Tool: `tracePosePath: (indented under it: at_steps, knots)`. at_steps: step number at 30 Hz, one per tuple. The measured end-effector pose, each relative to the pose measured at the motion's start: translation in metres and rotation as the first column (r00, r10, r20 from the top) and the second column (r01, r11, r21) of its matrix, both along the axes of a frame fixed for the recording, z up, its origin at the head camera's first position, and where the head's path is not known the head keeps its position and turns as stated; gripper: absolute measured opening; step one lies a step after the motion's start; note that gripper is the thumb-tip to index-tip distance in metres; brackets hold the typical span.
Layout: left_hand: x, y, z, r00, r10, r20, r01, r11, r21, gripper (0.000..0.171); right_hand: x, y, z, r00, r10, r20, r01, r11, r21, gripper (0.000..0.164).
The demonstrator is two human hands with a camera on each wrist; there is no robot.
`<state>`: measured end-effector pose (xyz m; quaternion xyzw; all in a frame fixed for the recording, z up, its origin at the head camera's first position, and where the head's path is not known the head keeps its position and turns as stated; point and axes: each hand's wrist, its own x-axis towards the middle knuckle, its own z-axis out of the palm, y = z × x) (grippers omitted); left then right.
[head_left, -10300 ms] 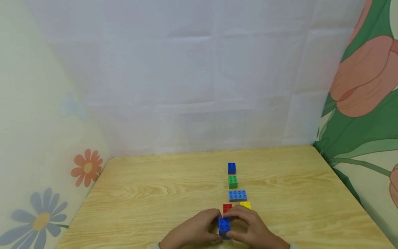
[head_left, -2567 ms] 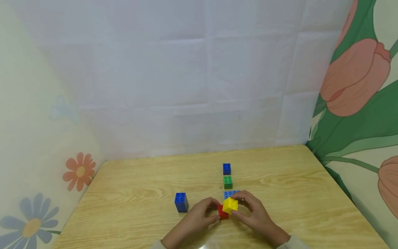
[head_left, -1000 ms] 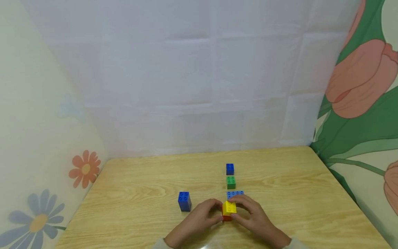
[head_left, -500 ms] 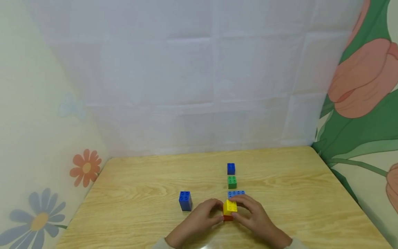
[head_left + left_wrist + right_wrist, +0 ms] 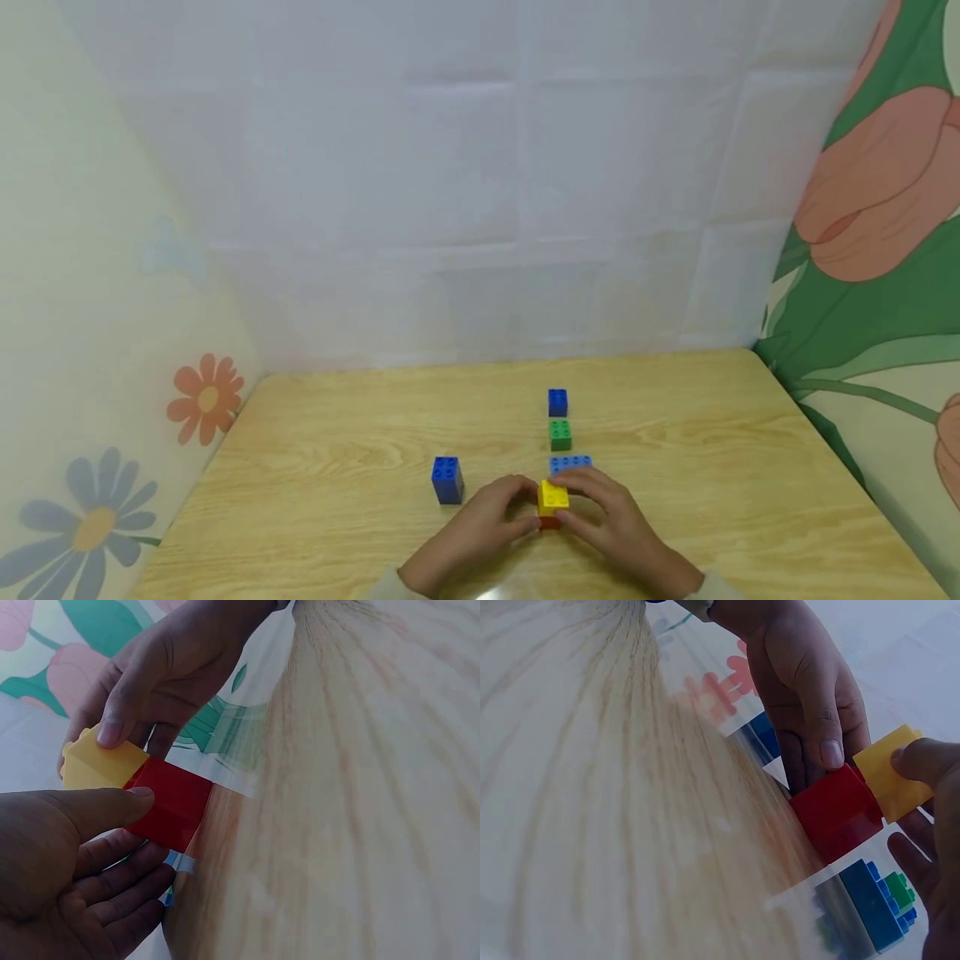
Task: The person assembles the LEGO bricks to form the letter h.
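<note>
On the table a red toy brick (image 5: 550, 523) stands upright, with a yellow brick (image 5: 554, 497) on top of it. My left hand (image 5: 489, 525) holds the red brick from the left, its thumb against the near side. From the right, my right hand (image 5: 611, 523) pinches the yellow brick between thumb and fingers. In the left wrist view a thin dark line shows where the yellow brick (image 5: 105, 763) meets the red brick (image 5: 171, 804). Seen from the right wrist, the two bricks (image 5: 838, 814) touch; I cannot tell whether they are fully pressed together.
A tall dark blue brick stack (image 5: 447, 481) stands left of my hands. Behind them, a light blue brick (image 5: 571, 464), a green brick (image 5: 560, 435) and a small dark blue brick (image 5: 557, 402) form a line going back. A white sheet (image 5: 480, 208) hangs behind the table.
The blue stack, earlier between both hands, now stands at the left. The yellow brick has come from right of the red one onto its top, and since half a second ago sits straighter.
</note>
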<state>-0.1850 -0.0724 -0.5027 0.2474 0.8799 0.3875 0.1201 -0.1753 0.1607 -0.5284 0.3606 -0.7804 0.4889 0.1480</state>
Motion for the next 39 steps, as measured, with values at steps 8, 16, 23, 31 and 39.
tracePosePath:
  at_steps: [8,16,23,31,39]
  knots:
    - [0.0001,-0.0009,0.0007,1.000,-0.008,-0.009,0.008,1.000,0.015,0.034,-0.0015,-0.0037,-0.0013,0.998,0.053,0.018,-0.052,0.998,-0.044,0.041]
    - [0.0003,-0.0003,0.0004,0.999,-0.003,-0.033,0.004,1.000,0.015,0.031,0.0003,-0.0048,0.0044,0.995,0.059,0.082,-0.056,0.998,-0.040,0.039]
    - [-0.0001,-0.0001,0.0004,1.000,0.003,-0.021,-0.003,1.000,0.007,0.031,0.0012,-0.0062,0.0051,0.999,0.037,0.037,-0.036,0.999,-0.029,0.039]
    - [0.0010,0.0004,0.0017,1.000,0.006,-0.019,-0.006,1.000,0.008,0.029,0.0001,-0.0050,0.0025,0.999,0.027,0.044,-0.026,1.000,-0.012,0.039]
    - [0.0021,0.0006,0.0023,1.000,0.010,-0.020,-0.010,1.000,0.011,0.030,-0.0002,-0.0048,0.0032,0.997,0.025,0.071,-0.024,1.000,-0.006,0.039]
